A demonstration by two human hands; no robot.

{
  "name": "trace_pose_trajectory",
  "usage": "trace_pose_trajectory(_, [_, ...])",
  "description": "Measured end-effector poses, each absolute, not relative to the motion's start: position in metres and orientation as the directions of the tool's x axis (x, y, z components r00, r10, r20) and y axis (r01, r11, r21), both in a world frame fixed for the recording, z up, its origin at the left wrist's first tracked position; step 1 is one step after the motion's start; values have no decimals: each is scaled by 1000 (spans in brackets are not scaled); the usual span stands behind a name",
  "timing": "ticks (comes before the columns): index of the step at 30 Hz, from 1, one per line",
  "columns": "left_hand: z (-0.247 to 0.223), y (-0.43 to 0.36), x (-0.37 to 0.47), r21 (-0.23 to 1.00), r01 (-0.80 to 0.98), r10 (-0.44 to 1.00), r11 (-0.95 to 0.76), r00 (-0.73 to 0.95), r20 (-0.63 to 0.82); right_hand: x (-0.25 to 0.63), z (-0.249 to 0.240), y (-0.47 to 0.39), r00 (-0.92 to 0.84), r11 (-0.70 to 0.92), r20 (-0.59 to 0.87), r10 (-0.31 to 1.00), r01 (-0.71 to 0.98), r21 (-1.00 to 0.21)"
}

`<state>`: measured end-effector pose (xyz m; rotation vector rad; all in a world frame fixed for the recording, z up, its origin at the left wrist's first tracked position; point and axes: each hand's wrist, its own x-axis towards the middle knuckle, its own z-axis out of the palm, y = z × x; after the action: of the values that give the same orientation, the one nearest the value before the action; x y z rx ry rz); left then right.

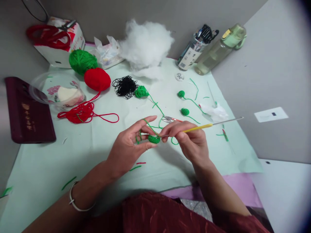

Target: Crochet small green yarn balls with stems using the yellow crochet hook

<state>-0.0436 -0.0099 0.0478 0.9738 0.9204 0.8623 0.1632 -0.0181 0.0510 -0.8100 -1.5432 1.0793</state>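
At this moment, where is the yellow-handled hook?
In the head view, right of centre: the right hand holds the hook, one tip at the green crocheted piece.

Small crocheted piece (pixel 154 139): green, patterned with tight bumpy stitches
Working yarn (pixel 152 127): matching green
Crochet hook (pixel 198 128): yellow grip, silvery metal shaft
Finished-looking little balls (pixel 185 111): same green
Upper yarn ball (pixel 83 61): vivid green
Lower yarn ball (pixel 97 79): bright red
Loose looped yarn (pixel 80 112): red
Tangled thread (pixel 125 86): solid black
Fluffy stuffing (pixel 148 45): white
Tablecloth (pixel 97 174): plain pale mint
Under-cloth (pixel 243 186): lilac
Flat case (pixel 30 110): dark maroon, pale gold lettering
Carton (pixel 54 55): white with red print
Bottle (pixel 215 56): translucent olive green, paler green lid, yellow latch
Garment (pixel 150 213): deep red, faint streaked pattern
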Motion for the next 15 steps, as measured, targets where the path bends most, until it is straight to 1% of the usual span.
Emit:
trace_pose_trajectory(6, [46, -11, -44, 967, -89, 926, 239, 319, -200, 169, 65, -16, -380, 467, 383, 842, 157, -870])
trace_pose_trajectory(9, [45, -10, -44, 983, -25, 942, 184, 291, -169, 170, 64, -17, -420, 524, 401, 814, 236, -818])
trace_pose_trajectory(11, [44, -10, -44, 984, 5, 946, 181, 271, -175, 170, 62, -18, -446, 559, 410, 795, 279, -781])
trace_pose_trajectory(13, [42, -10, -43, 983, 21, 947, 184, 265, -183, 170, 59, -17, -469, 577, 417, 778, 274, -769])
trace_pose_trajectory(15, [40, -10, -43, 983, 28, 943, 182, 279, -183, 171, 57, -15, -490, 567, 406, 771, 238, -789])
